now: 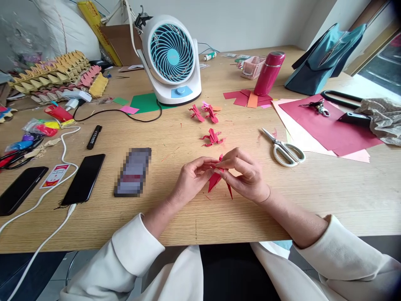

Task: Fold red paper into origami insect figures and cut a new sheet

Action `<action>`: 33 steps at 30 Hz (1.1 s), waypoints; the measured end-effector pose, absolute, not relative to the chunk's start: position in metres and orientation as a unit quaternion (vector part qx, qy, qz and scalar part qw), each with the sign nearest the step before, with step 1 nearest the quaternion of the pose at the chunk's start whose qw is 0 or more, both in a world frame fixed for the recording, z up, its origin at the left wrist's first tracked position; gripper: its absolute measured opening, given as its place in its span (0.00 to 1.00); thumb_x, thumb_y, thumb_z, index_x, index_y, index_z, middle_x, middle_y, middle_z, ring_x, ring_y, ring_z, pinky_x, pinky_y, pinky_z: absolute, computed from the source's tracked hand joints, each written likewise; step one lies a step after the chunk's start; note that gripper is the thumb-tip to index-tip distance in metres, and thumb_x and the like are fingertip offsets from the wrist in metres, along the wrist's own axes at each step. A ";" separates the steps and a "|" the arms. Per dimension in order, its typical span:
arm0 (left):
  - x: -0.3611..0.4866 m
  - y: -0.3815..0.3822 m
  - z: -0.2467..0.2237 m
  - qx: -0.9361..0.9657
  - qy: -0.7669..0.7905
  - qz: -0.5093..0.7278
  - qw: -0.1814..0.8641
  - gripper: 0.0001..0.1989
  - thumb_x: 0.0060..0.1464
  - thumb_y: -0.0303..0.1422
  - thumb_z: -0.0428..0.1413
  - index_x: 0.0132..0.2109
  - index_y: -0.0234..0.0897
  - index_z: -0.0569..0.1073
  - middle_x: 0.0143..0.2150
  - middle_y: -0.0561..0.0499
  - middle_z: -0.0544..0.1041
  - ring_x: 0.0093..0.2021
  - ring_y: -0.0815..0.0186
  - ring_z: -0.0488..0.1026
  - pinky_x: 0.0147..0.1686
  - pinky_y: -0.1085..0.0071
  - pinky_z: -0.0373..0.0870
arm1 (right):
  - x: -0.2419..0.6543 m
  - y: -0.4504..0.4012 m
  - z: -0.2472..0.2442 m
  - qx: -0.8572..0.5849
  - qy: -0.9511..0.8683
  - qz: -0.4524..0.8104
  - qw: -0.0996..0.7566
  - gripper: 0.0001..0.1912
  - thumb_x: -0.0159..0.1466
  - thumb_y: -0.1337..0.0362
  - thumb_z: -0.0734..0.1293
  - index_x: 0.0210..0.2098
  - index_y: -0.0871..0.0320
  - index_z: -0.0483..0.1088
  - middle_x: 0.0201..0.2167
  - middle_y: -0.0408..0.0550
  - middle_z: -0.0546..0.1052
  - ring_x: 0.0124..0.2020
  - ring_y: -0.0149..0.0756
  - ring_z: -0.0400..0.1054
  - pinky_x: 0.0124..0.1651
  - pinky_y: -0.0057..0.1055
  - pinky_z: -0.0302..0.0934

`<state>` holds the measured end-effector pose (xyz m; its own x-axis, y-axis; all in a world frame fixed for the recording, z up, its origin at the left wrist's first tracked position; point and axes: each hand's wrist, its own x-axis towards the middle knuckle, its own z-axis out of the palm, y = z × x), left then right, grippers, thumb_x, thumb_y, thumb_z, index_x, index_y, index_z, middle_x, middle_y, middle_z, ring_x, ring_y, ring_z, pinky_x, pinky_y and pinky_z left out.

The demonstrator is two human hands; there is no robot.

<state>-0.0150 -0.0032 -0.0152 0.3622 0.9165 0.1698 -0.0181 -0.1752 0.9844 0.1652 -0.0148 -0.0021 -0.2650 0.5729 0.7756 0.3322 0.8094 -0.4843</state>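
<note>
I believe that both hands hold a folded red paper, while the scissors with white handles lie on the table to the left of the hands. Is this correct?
Not entirely. The left hand and right hand do hold the folded red paper, but the head view shows the white-handled scissors lying on the table to the right of the hands, not to the left.

A papercraft spot, home or office I can't tell: a wooden desk [332,192] with folded red paper [214,181] near its front edge, scissors [285,152] and coloured sheets [332,131] toward its right edge, a fan [172,54] near the back edge.
</note>
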 end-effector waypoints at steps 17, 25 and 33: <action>-0.016 -0.001 -0.012 0.584 0.369 0.468 0.551 0.10 0.55 0.38 0.63 0.38 0.36 0.74 0.33 0.52 0.79 0.31 0.70 0.76 0.30 0.76 0.71 | 0.163 -0.021 0.008 -0.226 -0.867 0.014 0.444 0.05 0.68 0.66 0.66 0.43 0.59 0.71 0.35 0.51 0.73 0.35 0.36 0.69 0.37 0.34 0.66; -0.022 0.002 -0.009 0.650 0.412 0.482 0.418 0.03 0.56 0.32 0.61 0.35 0.36 0.77 0.33 0.51 0.81 0.34 0.67 0.79 0.36 0.73 0.75 | 0.167 -0.016 0.008 -0.292 -0.806 0.109 0.504 0.07 0.68 0.63 0.65 0.44 0.56 0.72 0.36 0.51 0.72 0.38 0.40 0.68 0.41 0.39 0.66; -0.023 -0.001 -0.004 0.702 0.404 0.475 0.343 0.04 0.58 0.25 0.55 0.36 0.36 0.73 0.33 0.53 0.78 0.32 0.72 0.75 0.35 0.77 0.72 | 0.170 -0.004 0.004 -0.361 -0.794 0.221 0.437 0.08 0.66 0.59 0.68 0.42 0.56 0.72 0.39 0.49 0.74 0.42 0.40 0.67 0.49 0.41 0.63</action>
<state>-0.0228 -0.0013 -0.0037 0.2214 0.8939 0.3897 0.2413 -0.4374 0.8663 0.1696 -0.0044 0.0044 -0.3576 0.7667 0.5332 0.3803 0.6410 -0.6667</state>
